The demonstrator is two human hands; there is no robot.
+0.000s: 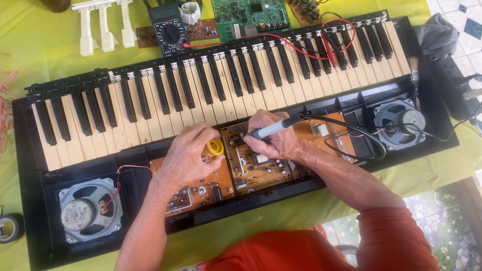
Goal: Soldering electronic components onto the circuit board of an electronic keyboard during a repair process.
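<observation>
At centre frame, the right hand grips a soldering iron, its tip seemingly touching the brown circuit board inside the opened keyboard. The left hand curls closed around a yellow solder spool just beside it.

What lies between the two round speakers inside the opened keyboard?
In the head view, brown circuit boards fill the stretch between the left speaker and the right speaker, with both hands over them.
</observation>
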